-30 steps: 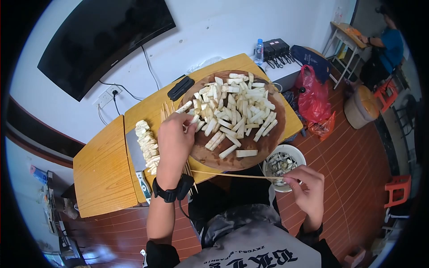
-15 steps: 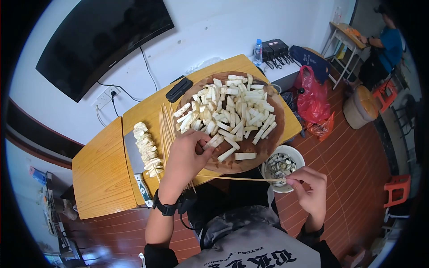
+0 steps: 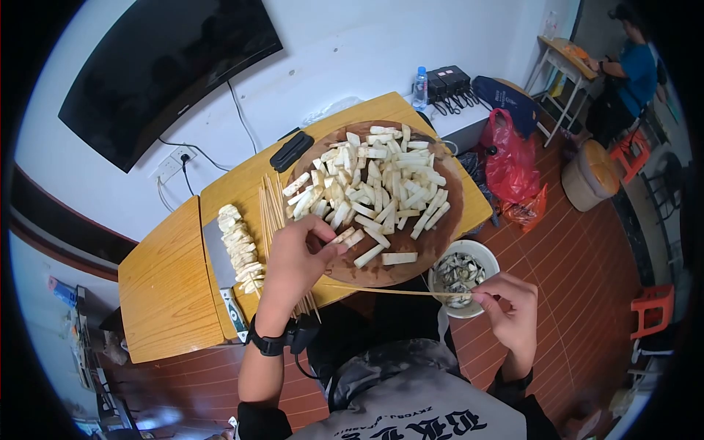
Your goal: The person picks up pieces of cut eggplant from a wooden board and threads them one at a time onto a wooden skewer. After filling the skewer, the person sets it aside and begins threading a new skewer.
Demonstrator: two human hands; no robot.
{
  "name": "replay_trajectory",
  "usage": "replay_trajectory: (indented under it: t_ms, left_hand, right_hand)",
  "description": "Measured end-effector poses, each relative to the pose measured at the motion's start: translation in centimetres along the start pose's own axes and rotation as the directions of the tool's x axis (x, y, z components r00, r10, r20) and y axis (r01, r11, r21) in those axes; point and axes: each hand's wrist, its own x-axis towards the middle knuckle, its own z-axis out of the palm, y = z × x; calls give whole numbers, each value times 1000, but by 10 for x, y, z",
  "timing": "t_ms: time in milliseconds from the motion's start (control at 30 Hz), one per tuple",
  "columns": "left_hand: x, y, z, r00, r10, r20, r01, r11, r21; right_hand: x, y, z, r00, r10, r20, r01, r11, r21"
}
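My left hand (image 3: 295, 258) rests at the near left edge of a round wooden board (image 3: 440, 213), fingers pinched on a pale vegetable stick (image 3: 342, 236). The board carries a heap of cut white vegetable sticks (image 3: 374, 180). My right hand (image 3: 508, 308) pinches the right end of a thin bamboo skewer (image 3: 389, 290), which runs leftward toward my left hand. A bundle of loose skewers (image 3: 270, 209) lies on the table left of the board.
A row of skewered pieces (image 3: 239, 246) lies on a cleaver blade (image 3: 217, 253) on the wooden table (image 3: 172, 282). A white bowl of scraps (image 3: 462, 275) sits on the floor near my right hand. Red bags (image 3: 510, 158), a stool (image 3: 590, 176) and another person (image 3: 631, 70) are far right.
My left hand pulled back from the heap's far left side toward me, to the board's near edge, and now pinches a vegetable stick. My right hand kept the skewer nearly still.
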Motion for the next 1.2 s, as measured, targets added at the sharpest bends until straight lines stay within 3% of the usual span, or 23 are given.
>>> replay_trajectory:
  t_ms: [233, 433, 533, 733, 833, 1033, 1200]
  left_hand:
    - [-1, -1, -1, 997, -22, -79, 13, 994, -109]
    - [-3, 0, 8, 995, 80, -56, -88, 983, -160]
    - [-3, 0, 13, 990, 138, -33, -139, 990, -4]
    - [0, 6, 1, 991, 103, 81, -104, 995, 7]
    - [3, 3, 2, 988, 149, 48, -148, 989, -12]
    - [2, 9, 4, 985, 170, 21, -171, 977, 124]
    - [3, 8, 3, 950, 313, 15, -311, 934, 175]
  right_hand:
    - [-1, 0, 1, 1000, 11, 2, -11, 1000, 4]
    - [-2, 0, 0, 1000, 9, -3, -9, 1000, -6]
    - [-2, -1, 0, 1000, 18, -2, -18, 1000, -19]
    - [-4, -3, -3, 999, 34, -10, -34, 999, -11]
    - [-5, -1, -3, 1000, 25, -14, -25, 1000, -8]
    - [-7, -3, -7, 998, 64, -26, -64, 998, -2]
    - [-8, -2, -10, 996, 76, -39, -76, 997, -1]
